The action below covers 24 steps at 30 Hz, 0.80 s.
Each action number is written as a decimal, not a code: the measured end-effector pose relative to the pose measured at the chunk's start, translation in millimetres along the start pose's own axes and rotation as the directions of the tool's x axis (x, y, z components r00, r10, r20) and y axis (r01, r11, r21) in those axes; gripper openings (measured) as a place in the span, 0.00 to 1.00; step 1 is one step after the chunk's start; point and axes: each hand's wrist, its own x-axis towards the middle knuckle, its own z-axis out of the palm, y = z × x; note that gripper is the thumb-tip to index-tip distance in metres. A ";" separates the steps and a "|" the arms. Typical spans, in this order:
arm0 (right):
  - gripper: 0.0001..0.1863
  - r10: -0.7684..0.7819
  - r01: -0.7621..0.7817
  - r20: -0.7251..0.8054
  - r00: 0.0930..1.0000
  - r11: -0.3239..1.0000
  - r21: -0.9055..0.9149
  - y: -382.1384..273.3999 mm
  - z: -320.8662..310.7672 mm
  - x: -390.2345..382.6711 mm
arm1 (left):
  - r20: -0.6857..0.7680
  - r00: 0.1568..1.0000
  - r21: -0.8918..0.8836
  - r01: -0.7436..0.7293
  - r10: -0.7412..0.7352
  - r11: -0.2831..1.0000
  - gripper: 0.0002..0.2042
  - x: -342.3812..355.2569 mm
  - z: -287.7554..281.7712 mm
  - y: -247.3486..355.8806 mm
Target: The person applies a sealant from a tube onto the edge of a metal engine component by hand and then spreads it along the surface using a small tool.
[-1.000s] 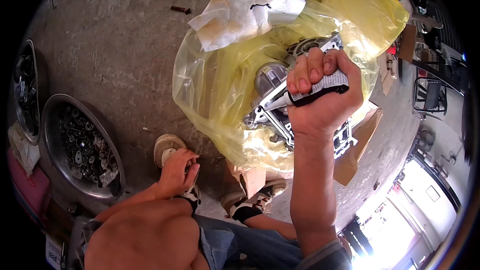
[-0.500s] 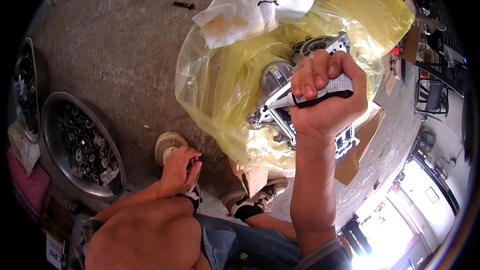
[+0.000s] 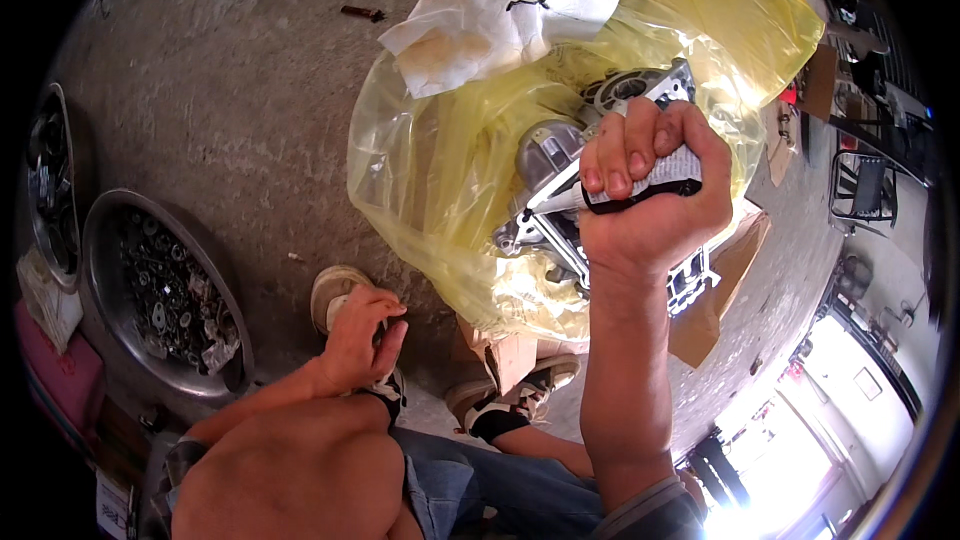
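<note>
My right hand (image 3: 655,185) is wrapped round a black sealant tube with a white label (image 3: 672,176). Its white pointed nozzle (image 3: 560,203) slants down to the left, with the tip at the rim of a grey metal engine casing (image 3: 548,155). That casing lies in an opened yellow plastic bag (image 3: 425,175), partly covered by my right hand. Over by my left shoe (image 3: 335,290), my left hand (image 3: 358,340) is closed, its fingers curled toward the thumb. Something dark shows between them, too small to name.
A metal basin (image 3: 235,290) of small loose parts stands on the concrete floor at left, with a second basin (image 3: 70,190) behind it. A stained white cloth (image 3: 480,35) covers the bag's far edge. Cardboard (image 3: 725,290) sticks out under the bag. A rusty bolt (image 3: 362,13) lies farther off.
The view has shifted very slightly. Both hands keep nearly the same pose, and the nozzle tip remains at the casing's rim.
</note>
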 end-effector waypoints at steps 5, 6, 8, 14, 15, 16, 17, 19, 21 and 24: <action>0.15 -0.026 0.026 0.001 1.000 0.999 0.021 0.6 -1.3 0.4 | -0.142 0.931 0.126 -0.320 0.336 0.939 0.19 89.4 -30.5 34.2; 0.15 -0.036 0.036 0.000 0.999 0.999 0.005 1.4 -3.4 0.6 | -0.143 0.918 0.154 -0.348 0.369 0.925 0.20 108.9 -33.7 39.6; 0.15 -0.043 0.043 0.003 0.999 0.999 -0.003 2.5 -3.1 1.0 | -0.017 0.918 0.123 -0.392 0.397 0.912 0.21 143.2 -44.8 51.7; 0.15 -0.088 0.088 0.004 0.996 0.996 -0.002 -0.7 0.3 2.3 | 0.207 0.905 -0.039 -0.373 0.372 0.927 0.26 187.3 -40.7 68.3; 0.15 -0.094 0.093 -0.005 0.996 0.996 -0.008 -1.2 0.6 2.5 | 0.209 0.903 -0.041 -0.375 0.375 0.926 0.26 188.5 -39.7 66.8; 0.15 -0.098 0.097 -0.014 0.995 0.995 -0.016 -1.0 0.7 2.2 | 0.203 0.904 -0.068 -0.371 0.377 0.926 0.27 188.5 -37.9 64.3; 0.15 -0.099 0.098 -0.016 0.995 0.995 -0.018 -0.7 1.0 1.8 | 0.197 0.904 -0.095 -0.368 0.379 0.925 0.27 188.6 -36.8 62.4; 0.16 -0.101 0.100 -0.009 0.995 0.994 -0.034 -2.1 0.7 2.6 | 0.194 0.894 -0.097 -0.392 0.404 0.915 0.27 192.1 -35.9 60.8; 0.15 -0.108 0.107 -0.014 0.994 0.994 -0.034 -5.4 -1.6 5.3 | 0.193 0.883 -0.101 -0.416 0.428 0.904 0.26 197.0 -32.7 62.1; 0.15 -0.125 0.125 -0.006 0.992 0.992 -0.029 -4.7 -0.8 5.3 | 0.170 0.881 -0.083 -0.434 0.441 0.897 0.25 196.8 -31.8 63.2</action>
